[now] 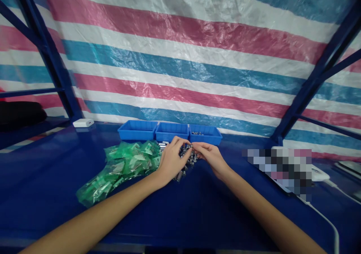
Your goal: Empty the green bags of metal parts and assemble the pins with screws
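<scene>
A pile of small metal fasteners [193, 160], which look like screws or bolts, lies on the blue table between my hands. My left hand [172, 160] arches over its left side, thumb and fingertips drawn close together near the right hand's fingertips. From the right, my right hand [211, 157] pinches a tiny metal piece [191, 145] above the pile; its exact kind is too small to tell. Whether the left fingertips also grip something is hidden. Left of the hands lie several green plastic bags [124, 165] with pale labels and metal parts inside.
Behind the hands stand three blue bins, a left bin [137, 134], a middle bin [172, 134] and a right bin [207, 138] with small metal parts inside. A blurred-out device [282, 173] and a white cable [324, 217] lie right; a white box [83, 123] sits far left.
</scene>
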`<state>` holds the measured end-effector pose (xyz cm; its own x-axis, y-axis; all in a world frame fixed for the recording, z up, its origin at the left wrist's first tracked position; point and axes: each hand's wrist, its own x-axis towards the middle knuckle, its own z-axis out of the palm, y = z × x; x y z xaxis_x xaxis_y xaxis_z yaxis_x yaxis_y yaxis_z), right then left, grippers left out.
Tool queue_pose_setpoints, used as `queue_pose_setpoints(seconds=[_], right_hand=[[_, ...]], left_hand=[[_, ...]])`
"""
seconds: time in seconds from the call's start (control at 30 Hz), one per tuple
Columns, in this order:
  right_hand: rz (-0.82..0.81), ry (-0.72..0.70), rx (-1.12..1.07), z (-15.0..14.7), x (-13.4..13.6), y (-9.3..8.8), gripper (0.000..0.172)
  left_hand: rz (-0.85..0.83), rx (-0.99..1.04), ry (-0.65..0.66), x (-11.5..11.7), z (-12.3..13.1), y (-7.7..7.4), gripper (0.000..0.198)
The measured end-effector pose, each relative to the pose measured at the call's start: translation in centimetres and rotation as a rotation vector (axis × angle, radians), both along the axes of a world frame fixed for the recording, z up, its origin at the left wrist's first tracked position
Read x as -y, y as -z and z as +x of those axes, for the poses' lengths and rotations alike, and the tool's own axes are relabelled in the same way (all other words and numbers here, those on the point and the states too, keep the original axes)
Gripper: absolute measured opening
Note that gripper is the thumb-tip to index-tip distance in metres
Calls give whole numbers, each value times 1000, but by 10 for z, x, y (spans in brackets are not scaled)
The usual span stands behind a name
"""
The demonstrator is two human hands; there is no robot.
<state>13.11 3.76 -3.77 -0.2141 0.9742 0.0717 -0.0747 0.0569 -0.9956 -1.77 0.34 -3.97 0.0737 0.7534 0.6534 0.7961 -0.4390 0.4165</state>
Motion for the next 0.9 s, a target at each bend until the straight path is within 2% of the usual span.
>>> queue_pose_setpoints(seconds=[0.17,0.47,0.6,0.9], right_hand=[[4,91,-66,3,-4,-3,27],[22,213,-119,14,-18,-2,27],[45,256,-88,22,-28,2,29],[129,324,1,37,-44,9,31]], left_hand=[[-53,-62,-4,0,0,0,26],[-182,-250,89,2,1,4,17],[-212,-250,102,1,0,3,9],[-234,-258,133,1,0,2,7]])
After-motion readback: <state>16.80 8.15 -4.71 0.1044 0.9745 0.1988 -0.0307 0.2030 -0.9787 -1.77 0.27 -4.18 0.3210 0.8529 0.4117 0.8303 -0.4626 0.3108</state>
